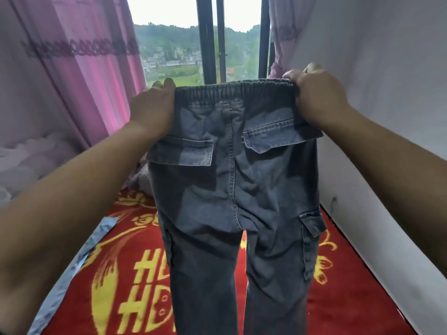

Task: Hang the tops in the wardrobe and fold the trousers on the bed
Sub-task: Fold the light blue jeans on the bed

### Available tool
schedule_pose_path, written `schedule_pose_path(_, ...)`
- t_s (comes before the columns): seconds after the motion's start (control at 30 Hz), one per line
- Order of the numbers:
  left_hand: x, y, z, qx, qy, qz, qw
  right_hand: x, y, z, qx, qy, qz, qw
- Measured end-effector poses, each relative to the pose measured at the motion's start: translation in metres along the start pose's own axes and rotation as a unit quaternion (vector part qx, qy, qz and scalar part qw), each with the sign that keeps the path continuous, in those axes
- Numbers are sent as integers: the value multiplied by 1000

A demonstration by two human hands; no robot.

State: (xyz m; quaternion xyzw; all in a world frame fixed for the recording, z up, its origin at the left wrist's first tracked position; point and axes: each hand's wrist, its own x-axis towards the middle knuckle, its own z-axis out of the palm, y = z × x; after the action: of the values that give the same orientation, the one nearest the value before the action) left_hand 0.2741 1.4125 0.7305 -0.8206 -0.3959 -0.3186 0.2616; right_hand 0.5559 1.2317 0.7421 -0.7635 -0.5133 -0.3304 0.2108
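We held the trousers (232, 180) up in front of us at the centre of the view, back side toward us, their legs hanging straight down toward six o'clock over the bed (350, 298) with its red and yellow patterned cover. Our left hand (152, 110), at about ten o'clock from the garment's middle, was closed on the left end of the elastic waistband, fingers curled over the top edge. Our right hand (314, 93), at about two o'clock, gripped the right end in the same closed way, so the waistband was stretched flat between the two. Two flapped back pockets sat below the band. Pink curtains (72, 81) hung at nine o'clock, the window (174, 44) at twelve, a white wall (387, 93) at three.
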Motion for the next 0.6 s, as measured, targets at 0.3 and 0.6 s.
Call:
schedule_pose_path(0.3, 76, -29, 130, -220, -100, -157, 958, 89, -37, 131, 146, -83, 103, 980)
schedule_pose_path(0.6, 135, -78, 154, -254, 90, -100, 958, 156, -51, 151, 186, 79, 49, 978)
